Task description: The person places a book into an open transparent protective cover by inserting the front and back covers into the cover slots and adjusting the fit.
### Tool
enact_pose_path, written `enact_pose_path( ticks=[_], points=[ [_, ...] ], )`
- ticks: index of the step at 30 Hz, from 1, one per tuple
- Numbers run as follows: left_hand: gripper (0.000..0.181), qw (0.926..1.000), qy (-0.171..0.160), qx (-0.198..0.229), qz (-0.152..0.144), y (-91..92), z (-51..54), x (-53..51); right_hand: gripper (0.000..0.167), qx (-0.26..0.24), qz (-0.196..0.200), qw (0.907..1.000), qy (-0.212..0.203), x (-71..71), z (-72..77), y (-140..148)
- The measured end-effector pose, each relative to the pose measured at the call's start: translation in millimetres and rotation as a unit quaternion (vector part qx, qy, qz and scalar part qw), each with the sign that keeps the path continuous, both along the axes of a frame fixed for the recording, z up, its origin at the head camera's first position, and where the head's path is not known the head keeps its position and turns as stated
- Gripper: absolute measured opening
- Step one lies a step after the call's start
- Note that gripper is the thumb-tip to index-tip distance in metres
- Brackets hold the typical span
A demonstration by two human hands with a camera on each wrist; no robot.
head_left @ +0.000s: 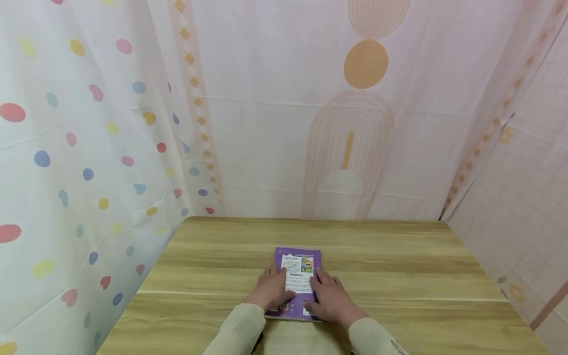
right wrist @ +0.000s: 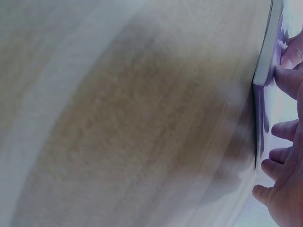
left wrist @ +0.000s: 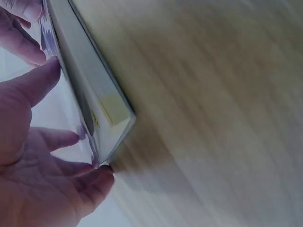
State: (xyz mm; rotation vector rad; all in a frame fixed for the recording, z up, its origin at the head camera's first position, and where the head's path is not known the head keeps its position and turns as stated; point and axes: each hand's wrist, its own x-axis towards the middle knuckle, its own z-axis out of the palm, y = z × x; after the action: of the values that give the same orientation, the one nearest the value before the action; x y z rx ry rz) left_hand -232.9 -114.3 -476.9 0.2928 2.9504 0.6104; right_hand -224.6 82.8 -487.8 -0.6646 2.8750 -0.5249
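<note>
A purple book (head_left: pixel 298 282) lies on the wooden table, its long side pointing away from me. A white text panel and a small colourful picture show on its upper cover. My left hand (head_left: pixel 269 289) rests on the left side of the cover, thumb toward the middle. On the right side my right hand (head_left: pixel 332 298) touches the cover and edge, fingers spread. In the left wrist view the page edges of the book (left wrist: pixel 87 66) show, with a yellowish patch near one corner. The right wrist view shows the purple spine side of the book (right wrist: pixel 261 113) beside the fingertips.
The wooden table (head_left: pixel 399 266) extends around the book on all sides. A curtain with coloured dots (head_left: pixel 88 172) hangs at the left, a patterned curtain (head_left: pixel 266 148) at the back, and a pale checked one (head_left: pixel 510 197) at the right.
</note>
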Motion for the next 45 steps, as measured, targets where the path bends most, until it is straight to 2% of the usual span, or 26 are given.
enact_pose_path(
  ticks=[6, 9, 12, 15, 19, 22, 26, 33, 37, 42, 45],
  points=[
    [0.086, 0.9964, 0.017, 0.081, 0.02, 3.1, -0.5, -5.0, 0.072, -0.005, 0.003, 1.0, 0.001, -0.8, 0.4, 0.6],
    [0.084, 0.9955, 0.022, 0.09, 0.018, 3.6, 0.3, -6.2, 0.071, -0.013, 0.005, 0.9999, -0.001, -0.8, 0.5, 1.6],
    [0.076, 0.9975, 0.027, 0.065, 0.008, 2.4, 1.6, -5.7, 0.071, -0.015, 0.002, 0.9998, -0.008, -1.0, 1.8, 2.3],
    [0.07, 0.9994, 0.03, 0.016, 0.004, 0.6, 3.8, -4.6, 0.07, -0.015, -0.002, 0.9998, -0.013, -1.3, 3.1, 2.8],
    [0.069, 0.9985, 0.042, -0.035, 0.006, 1.1, 5.5, -5.2, 0.071, -0.016, -0.003, 0.9998, -0.009, -1.5, 3.7, 3.6],
    [0.061, 0.9958, 0.068, -0.062, -0.005, 4.6, 4.8, -7.5, 0.071, -0.019, -0.004, 0.9998, -0.006, -1.7, 2.9, 4.2],
    [0.041, 0.99, 0.101, -0.092, -0.034, 10.6, 3.7, -9.1, 0.071, -0.023, -0.005, 0.9997, -0.003, -1.5, 1.5, 5.1],
    [0.021, 0.9809, 0.136, -0.113, -0.082, 17.7, 3.7, -7.1, 0.069, -0.023, 0.0, 0.9995, 0.02, 0.1, 1.2, 6.4],
    [0.013, 0.9826, 0.123, -0.103, -0.092, 21.6, 5.5, -6.1, 0.067, -0.019, 0.001, 0.9993, 0.033, -0.3, 3.3, 7.2],
    [0.032, 0.9892, 0.091, -0.078, -0.084, 26.8, 8.9, -4.8, 0.063, -0.004, -0.002, 0.9995, 0.03, -1.2, 7.8, 8.1],
    [0.037, 0.9913, 0.074, -0.077, -0.077, 29.4, 11.3, -5.0, 0.06, -0.004, -0.005, 0.9995, 0.031, -1.3, 10.8, 8.9]
  ],
)
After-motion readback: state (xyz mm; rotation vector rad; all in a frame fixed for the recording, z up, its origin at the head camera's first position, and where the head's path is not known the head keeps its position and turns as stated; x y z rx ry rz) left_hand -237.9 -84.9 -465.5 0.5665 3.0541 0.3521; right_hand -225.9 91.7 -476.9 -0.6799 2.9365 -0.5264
